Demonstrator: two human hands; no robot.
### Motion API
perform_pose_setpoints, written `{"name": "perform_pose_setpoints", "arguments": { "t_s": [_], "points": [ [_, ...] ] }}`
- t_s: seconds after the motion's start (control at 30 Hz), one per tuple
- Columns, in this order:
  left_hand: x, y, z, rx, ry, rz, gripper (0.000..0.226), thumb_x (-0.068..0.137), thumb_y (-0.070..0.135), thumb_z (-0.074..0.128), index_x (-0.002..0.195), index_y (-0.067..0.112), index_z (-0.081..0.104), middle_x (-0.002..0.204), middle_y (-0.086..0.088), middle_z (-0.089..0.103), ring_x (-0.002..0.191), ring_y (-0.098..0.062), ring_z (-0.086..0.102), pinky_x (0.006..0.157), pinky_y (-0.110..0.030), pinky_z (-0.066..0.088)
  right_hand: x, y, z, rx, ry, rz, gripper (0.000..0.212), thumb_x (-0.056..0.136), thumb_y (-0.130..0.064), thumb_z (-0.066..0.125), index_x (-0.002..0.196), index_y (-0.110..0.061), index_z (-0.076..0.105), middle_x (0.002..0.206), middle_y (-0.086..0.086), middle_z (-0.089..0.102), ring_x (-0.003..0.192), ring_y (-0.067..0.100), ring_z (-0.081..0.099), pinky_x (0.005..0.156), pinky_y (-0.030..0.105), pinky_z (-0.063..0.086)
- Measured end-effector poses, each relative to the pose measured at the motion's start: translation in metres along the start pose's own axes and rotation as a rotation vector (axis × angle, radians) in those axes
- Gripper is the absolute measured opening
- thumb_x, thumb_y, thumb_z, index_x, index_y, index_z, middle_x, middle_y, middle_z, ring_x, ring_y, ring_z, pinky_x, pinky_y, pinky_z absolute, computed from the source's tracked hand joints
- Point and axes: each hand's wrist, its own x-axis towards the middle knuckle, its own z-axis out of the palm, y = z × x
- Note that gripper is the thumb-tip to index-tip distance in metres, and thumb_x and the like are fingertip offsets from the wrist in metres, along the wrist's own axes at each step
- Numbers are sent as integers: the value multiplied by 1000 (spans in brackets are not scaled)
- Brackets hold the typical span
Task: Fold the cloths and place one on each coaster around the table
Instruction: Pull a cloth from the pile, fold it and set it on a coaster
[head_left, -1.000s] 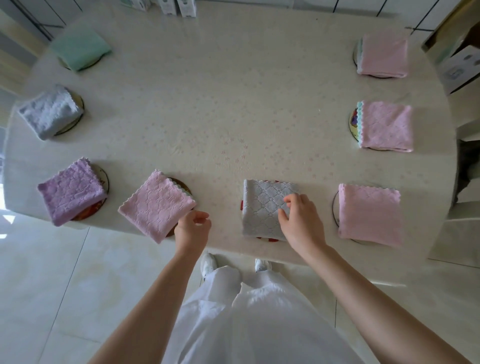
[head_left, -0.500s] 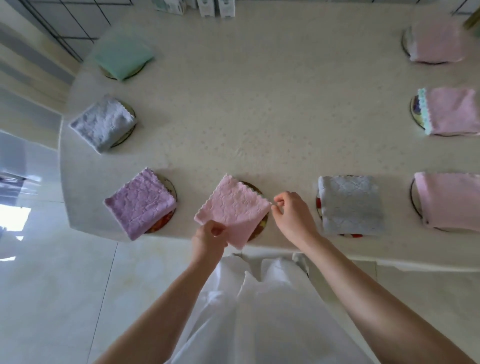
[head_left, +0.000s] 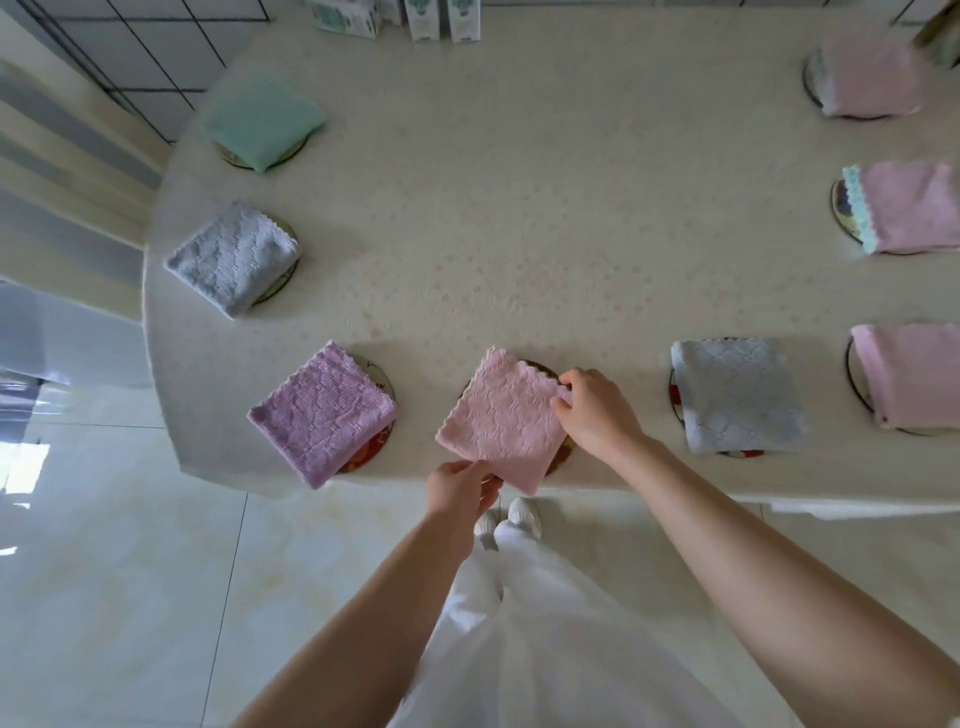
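A folded pink cloth (head_left: 504, 418) lies on a round coaster (head_left: 545, 370) at the table's near edge. My left hand (head_left: 460, 491) pinches its near corner. My right hand (head_left: 597, 410) pinches its right corner. Folded cloths sit on the other coasters: purple (head_left: 322, 410), pale lavender-grey (head_left: 234, 257) and green (head_left: 262, 122) on the left, grey (head_left: 737, 395) and three pink ones (head_left: 909, 382) (head_left: 906, 213) (head_left: 872, 78) on the right.
The cream table (head_left: 519, 208) has a rounded left end. Several small boxes (head_left: 426, 18) stand at its far edge. Pale floor tiles (head_left: 130, 571) lie below the near edge, and my white shoes (head_left: 511, 517) stand close to it.
My right hand left the grey cloth and took the pink cloth's right corner. My left hand keeps its near corner. The view shifted left, so everything slid right in the frame.
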Motion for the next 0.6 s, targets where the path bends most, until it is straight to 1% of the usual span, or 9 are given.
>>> {"name": "perform_pose_setpoints", "arguments": {
  "t_s": [0.1, 0.2, 0.27, 0.33, 0.37, 0.4, 0.43, 0.5, 0.6],
  "points": [
    [1, -1, 1, -68, -9, -63, 6, 85, -4, 60, 80, -4, 64, 82, -16, 63, 77, -23, 58, 80, -30, 51, 2, 2, -3, -9, -18, -13, 36, 91, -28, 52, 121, -9, 54, 116, 13, 59, 103, 31, 57, 85, 42, 49],
    [0, 1, 4, -107, -18, -100, 4, 80, -4, 63, 84, -4, 63, 78, -13, 62, 77, -22, 56, 81, -28, 51, 5, 2, -6, 10, -47, -15, 35, 90, -27, 52, 118, -8, 56, 109, 12, 62, 98, 30, 59, 78, 37, 50],
    [-2, 4, 6, -87, -28, -89, 4, 78, -4, 63, 81, -1, 63, 80, -12, 61, 78, -21, 54, 80, -28, 49, 6, 1, -8, 52, -84, 12, 29, 89, -27, 53, 107, -6, 58, 98, 11, 64, 89, 29, 58, 70, 33, 45],
    [-4, 7, 7, -50, -43, -42, 10, 78, -5, 59, 78, 4, 63, 85, -11, 60, 80, -21, 53, 79, -28, 48, 5, 2, -9, 130, -120, 70, 20, 87, -28, 54, 90, -8, 57, 82, 8, 60, 79, 27, 54, 63, 31, 38],
    [-5, 9, 7, -31, -50, -7, 13, 78, -5, 57, 78, 6, 63, 87, -12, 61, 81, -21, 54, 80, -28, 49, 4, 2, -10, 181, -122, 90, 19, 87, -27, 55, 82, -9, 54, 76, 6, 56, 75, 26, 51, 60, 31, 34],
    [-6, 12, 7, -9, -57, 34, 14, 79, -5, 55, 80, 8, 63, 90, -12, 63, 83, -22, 58, 81, -29, 51, 3, 2, -10, 238, -108, 94, 17, 86, -26, 56, 80, -10, 54, 74, 5, 54, 74, 25, 50, 59, 31, 33],
    [-6, 15, 6, 10, -65, 79, 15, 80, -4, 54, 83, 9, 63, 93, -13, 66, 86, -24, 62, 83, -31, 54, 1, 2, -11, 296, -83, 88, 15, 86, -25, 56, 84, -9, 57, 77, 4, 56, 76, 23, 52, 61, 30, 33],
    [-4, 21, 4, 75, -81, 178, 14, 81, 2, 54, 88, 10, 63, 98, -15, 68, 92, -29, 66, 82, -38, 57, -6, 2, -12, 417, -19, 74, 18, 88, -22, 56, 101, -10, 60, 91, 2, 60, 86, 19, 55, 68, 27, 36],
    [1, 35, 1, 249, -45, 310, 20, 74, 16, 56, 91, 11, 64, 98, -18, 67, 90, -30, 65, 87, -52, 53, -19, 3, -10, 556, 43, 121, 25, 89, -22, 57, 112, -12, 57, 102, -4, 56, 93, 13, 53, 76, 24, 38]
  ]
}}
